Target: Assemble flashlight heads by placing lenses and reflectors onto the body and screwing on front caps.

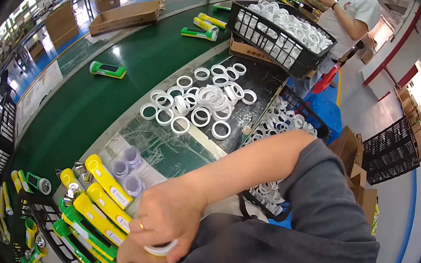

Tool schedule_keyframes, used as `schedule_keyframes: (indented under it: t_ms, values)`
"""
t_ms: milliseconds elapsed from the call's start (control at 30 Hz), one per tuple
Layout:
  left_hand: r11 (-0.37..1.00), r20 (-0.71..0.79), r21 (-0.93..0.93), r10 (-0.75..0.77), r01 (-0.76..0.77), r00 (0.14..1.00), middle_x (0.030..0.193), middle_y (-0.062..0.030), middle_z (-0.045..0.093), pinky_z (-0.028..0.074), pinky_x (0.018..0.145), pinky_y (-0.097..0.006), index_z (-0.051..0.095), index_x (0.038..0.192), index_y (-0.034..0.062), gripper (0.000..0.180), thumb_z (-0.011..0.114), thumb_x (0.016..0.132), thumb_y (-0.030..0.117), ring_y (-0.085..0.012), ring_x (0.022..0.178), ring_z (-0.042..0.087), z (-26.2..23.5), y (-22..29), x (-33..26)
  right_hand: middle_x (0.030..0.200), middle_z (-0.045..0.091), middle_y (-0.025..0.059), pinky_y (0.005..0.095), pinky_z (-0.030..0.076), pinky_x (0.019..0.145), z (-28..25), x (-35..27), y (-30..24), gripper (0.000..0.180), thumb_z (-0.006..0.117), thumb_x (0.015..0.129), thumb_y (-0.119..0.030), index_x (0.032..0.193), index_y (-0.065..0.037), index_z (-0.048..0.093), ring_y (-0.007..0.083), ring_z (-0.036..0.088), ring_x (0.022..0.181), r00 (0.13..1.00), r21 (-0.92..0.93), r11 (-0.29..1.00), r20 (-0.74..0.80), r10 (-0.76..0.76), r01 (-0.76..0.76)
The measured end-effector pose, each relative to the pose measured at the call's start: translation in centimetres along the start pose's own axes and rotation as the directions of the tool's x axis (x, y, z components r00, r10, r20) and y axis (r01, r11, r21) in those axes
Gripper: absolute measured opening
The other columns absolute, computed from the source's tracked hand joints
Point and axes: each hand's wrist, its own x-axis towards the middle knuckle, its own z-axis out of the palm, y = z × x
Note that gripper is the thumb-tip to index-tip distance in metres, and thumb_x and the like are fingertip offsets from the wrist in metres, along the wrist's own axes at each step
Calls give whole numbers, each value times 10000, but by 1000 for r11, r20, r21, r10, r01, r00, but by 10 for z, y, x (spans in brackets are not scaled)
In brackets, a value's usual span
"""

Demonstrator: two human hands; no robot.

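Note:
My right hand (165, 214), with a gold finger ring, reaches across my body and closes on a white plastic ring (161, 249) at the lower middle. My left hand (126, 252) curls close beneath it, a thin bracelet on its wrist. Its fingers are mostly hidden behind my right hand. A sliver of yellow shows just under the white ring; the rest of that piece is out of sight. Left of my hands lie several yellow flashlights (106, 182) and green-and-yellow flashlights (89, 231). Beside them stand stacks of clear round lenses (133, 184).
Loose white rings (201, 117) lie heaped ahead of me. Black crates of rings stand at the back right (264, 37) and by my right arm (318, 119). A green conveyor belt (74, 116) carries flashlights. A black crate (44, 202) is at left. Another person (353, 16) stands at far right.

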Motion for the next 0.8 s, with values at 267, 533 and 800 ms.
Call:
schedule_keyframes:
  t_ms: [267,533,800]
  values:
    - [876,-274,-225,-477,426,835,964,-91,668,492,809,-358,635,1005,37,463,785,613,232,-195,959,626,15,11,18,682,575,119,407,463,473,-13,0,30,355,611,742,-376,826,-44,519,325,600,585,904,-237,892,97,417,-386]
    - [775,-565,343,-280,530,776,725,-185,640,492,612,-437,616,825,45,307,742,641,256,-384,706,629,34,-2,42,706,615,162,442,491,528,-8,-10,30,352,571,817,-367,782,-17,579,357,617,608,629,-502,604,145,764,-619]
    - [800,-546,455,-97,392,832,798,-112,662,485,658,-371,639,909,15,339,748,698,257,-227,750,646,24,7,18,800,646,228,446,506,741,-18,23,14,696,392,885,-606,949,45,629,384,640,811,422,-172,507,368,828,-845]
